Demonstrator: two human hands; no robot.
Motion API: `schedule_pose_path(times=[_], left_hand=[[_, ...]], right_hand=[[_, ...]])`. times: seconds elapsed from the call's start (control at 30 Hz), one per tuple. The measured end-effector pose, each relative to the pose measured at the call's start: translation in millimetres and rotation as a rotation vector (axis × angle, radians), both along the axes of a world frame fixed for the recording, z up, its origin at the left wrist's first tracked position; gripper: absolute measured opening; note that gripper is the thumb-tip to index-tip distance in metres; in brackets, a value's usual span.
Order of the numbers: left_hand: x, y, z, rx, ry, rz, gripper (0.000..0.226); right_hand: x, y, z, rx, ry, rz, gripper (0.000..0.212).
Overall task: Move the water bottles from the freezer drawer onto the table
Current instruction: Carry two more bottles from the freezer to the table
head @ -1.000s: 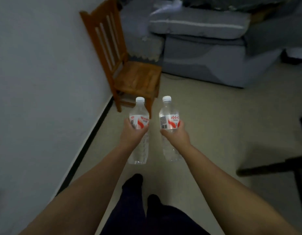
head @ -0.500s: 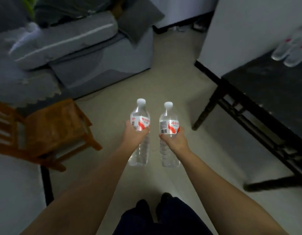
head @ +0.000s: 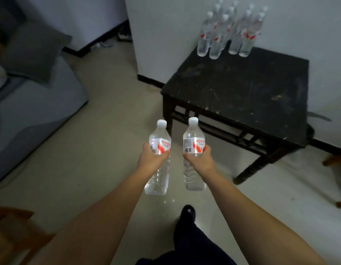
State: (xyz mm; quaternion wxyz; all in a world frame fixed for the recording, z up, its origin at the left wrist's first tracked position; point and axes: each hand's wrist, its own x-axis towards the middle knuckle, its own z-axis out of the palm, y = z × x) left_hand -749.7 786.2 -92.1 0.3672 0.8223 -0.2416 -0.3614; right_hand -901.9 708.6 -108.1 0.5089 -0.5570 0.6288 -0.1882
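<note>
I hold two clear water bottles upright in front of me, each with a white cap and a red and white label. My left hand grips the left bottle around its middle. My right hand grips the right bottle the same way. Both bottles hang over the floor, just short of the near left corner of a black square table. Several more water bottles stand in rows at the table's far edge against the wall. The freezer drawer is out of view.
A grey sofa with a cushion fills the left side. A wooden chair shows at the bottom left corner. A white wall corner juts out behind the table. Pale floor lies between sofa and table; my dark shoe is below the bottles.
My view has swung right: the chair and sofa slid left and the black table with its standing bottles came into full view ahead. Both hands kept their grip on the bottles.
</note>
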Motion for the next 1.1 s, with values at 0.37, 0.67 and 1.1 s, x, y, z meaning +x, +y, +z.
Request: schedule_pose_path(times=[0.37,0.67,1.1], left_hand=[[-26,-195,18,-0.044,0.045,-0.117,0.065],[11,-326,-1,-0.01,0.031,-0.261,0.066],[60,-538,7,0.0,0.01,-0.579,0.066]], right_hand=[[-35,-173,15,-0.047,0.014,-0.127,0.065],[-4,-280,0,-0.025,0.002,-0.232,0.071],[37,-423,14,-0.071,-0.043,-0.585,0.071]])
